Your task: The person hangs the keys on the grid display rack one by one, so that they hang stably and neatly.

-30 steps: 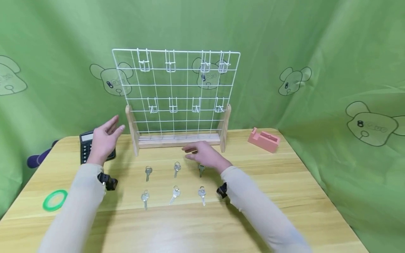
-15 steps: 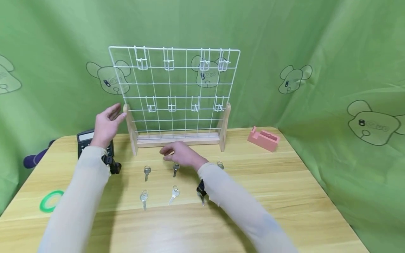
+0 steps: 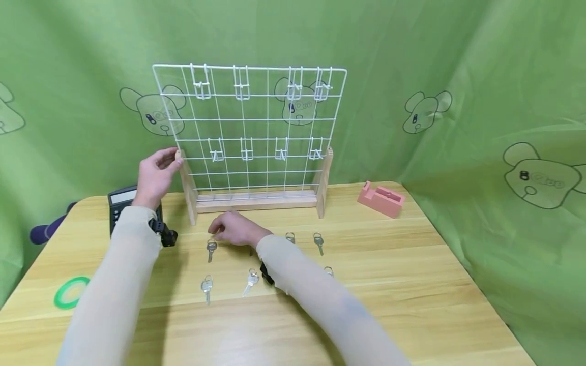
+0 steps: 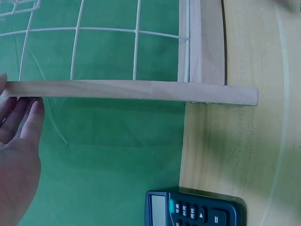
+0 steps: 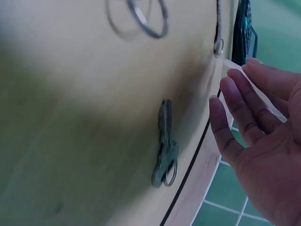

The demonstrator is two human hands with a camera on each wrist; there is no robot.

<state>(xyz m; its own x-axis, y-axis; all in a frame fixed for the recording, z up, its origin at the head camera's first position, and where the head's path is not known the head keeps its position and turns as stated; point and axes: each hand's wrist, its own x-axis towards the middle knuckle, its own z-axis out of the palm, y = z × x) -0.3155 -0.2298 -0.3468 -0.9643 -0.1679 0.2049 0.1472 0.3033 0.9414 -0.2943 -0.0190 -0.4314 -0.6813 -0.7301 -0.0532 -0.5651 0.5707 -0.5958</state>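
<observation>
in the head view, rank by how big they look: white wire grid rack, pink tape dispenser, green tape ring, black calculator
1. White wire grid rack on wooden feet, by far the largest.
2. Pink tape dispenser.
3. Black calculator, partly hidden by the left arm, so unsure against the dispenser.
4. Green tape ring, similar; nearer the camera.

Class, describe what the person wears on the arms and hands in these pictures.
Both arms wear long, close-fitting beige sleeves down to the wrists. A small black camera mount sits at the left wrist and another under the right. The left hand and right hand are bare, without gloves.

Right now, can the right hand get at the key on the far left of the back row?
Probably yes: the right hand hovers open just beside that key, with nothing between them.
</observation>
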